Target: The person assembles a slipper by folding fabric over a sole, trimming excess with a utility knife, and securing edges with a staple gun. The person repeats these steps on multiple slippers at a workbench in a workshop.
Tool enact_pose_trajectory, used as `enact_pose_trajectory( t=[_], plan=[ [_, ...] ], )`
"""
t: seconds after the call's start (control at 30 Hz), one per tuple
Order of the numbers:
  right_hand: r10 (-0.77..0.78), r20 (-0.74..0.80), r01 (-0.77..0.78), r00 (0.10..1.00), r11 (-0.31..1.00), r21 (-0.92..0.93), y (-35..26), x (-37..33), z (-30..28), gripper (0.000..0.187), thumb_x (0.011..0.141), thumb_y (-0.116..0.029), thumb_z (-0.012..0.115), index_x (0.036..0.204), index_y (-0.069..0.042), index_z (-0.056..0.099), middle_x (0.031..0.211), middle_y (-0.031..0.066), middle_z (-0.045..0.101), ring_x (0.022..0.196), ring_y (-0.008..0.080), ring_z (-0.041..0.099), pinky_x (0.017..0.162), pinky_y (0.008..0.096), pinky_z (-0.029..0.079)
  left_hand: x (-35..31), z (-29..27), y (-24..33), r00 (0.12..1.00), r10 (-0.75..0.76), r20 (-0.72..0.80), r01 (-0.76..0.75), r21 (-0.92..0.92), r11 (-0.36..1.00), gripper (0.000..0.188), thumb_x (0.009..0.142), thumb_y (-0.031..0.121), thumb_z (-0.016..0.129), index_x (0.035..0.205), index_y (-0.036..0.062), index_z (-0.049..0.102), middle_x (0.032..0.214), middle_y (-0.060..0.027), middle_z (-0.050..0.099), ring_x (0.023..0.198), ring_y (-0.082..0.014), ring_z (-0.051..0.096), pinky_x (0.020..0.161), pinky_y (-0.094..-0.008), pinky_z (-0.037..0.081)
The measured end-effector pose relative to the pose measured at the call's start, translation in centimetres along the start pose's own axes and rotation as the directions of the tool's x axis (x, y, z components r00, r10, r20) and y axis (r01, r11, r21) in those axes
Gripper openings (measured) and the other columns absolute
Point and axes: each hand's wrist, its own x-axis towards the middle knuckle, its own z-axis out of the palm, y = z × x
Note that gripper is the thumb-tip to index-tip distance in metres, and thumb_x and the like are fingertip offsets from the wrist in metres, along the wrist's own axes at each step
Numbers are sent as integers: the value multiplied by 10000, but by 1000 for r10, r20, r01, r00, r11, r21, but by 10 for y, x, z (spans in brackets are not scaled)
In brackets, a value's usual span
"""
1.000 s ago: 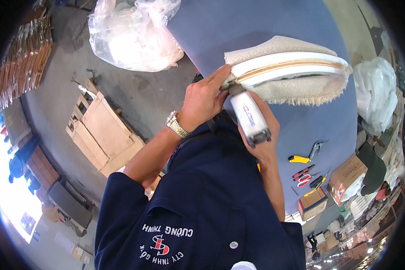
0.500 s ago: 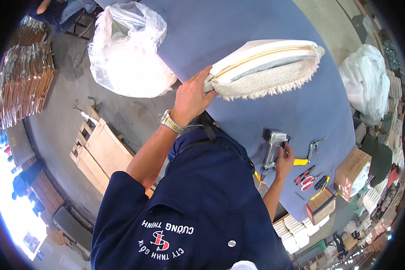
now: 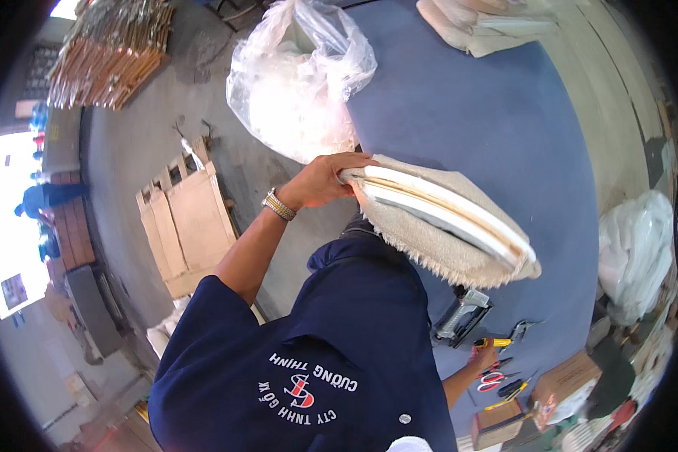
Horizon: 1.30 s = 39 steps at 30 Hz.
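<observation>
My left hand (image 3: 328,179) is closed on the near-left end of an upholstered seat panel (image 3: 444,215). The panel has beige fuzzy fabric with a ragged edge, white padding and a thin wooden board seen edge-on; it is tilted above the table. My right hand (image 3: 484,357), low at the right, has its fingers closed around a yellow-handled tool (image 3: 496,343), whose kind I cannot make out. Just left of that hand a silver staple gun (image 3: 463,315) lies on the blue-grey table (image 3: 505,135), partly under the panel. A grey air gun (image 3: 521,330) lies beside the yellow handle.
Red-handled scissors (image 3: 490,381) and a yellow cutter (image 3: 506,395) lie near cardboard boxes (image 3: 565,380) at the right corner. A clear plastic bag (image 3: 297,90) stands left of the table. Beige padded pieces (image 3: 474,26) lie at the far end. A wooden pallet (image 3: 192,226) is on the floor.
My right hand has left the staple gun and now grips the yellow-handled tool. The seat panel has tilted, its far end swinging down toward me. The view has turned, bringing beige pieces into sight.
</observation>
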Motion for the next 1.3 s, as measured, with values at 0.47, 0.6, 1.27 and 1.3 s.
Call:
enact_pose_trajectory(
  t=[0.47, 0.6, 1.27, 1.3],
  plan=[
    [-609, 462, 359, 644, 774, 521, -290, -184, 105, 410, 1110, -394, 467, 1315, -48, 547, 758, 11, 516, 564, 108, 445, 508, 268, 406, -47, 66, 42, 758, -430, -490, 436, -110, 893, 697, 788, 65, 823, 1444, 161, 607, 1430, -138, 556, 1089, -251, 687, 839, -332, 621],
    [-608, 757, 801, 240, 564, 199, -317, -258, 193, 332, 1058, -262, 593, 1277, -14, 631, 867, 41, 622, 695, 106, 570, 630, 267, 485, -40, 79, 46, 732, -279, -622, 170, -230, 958, 661, 795, 82, 825, 1418, 92, 603, 1436, -163, 537, 1045, -246, 686, 829, -338, 621],
    [-206, 942, 965, -264, -55, 258, -364, -332, 304, 497, 922, -37, 707, 1397, -183, 673, 934, 105, 693, 704, 236, 610, 649, 314, 506, -27, 83, 30, 649, 38, -760, 6, 55, 998, 151, 842, -29, 792, 947, 46, 713, 1308, -170, 644, 934, -208, 646, 798, -325, 562],
    [-191, 942, 960, -278, -80, 267, -367, -333, 307, 503, 918, -45, 712, 1398, -193, 673, 925, 100, 689, 695, 237, 608, 641, 319, 505, -27, 83, 30, 651, 41, -758, -2, 52, 999, 149, 843, -30, 791, 943, 45, 710, 1309, -172, 643, 929, -205, 643, 795, -324, 562]
  ],
)
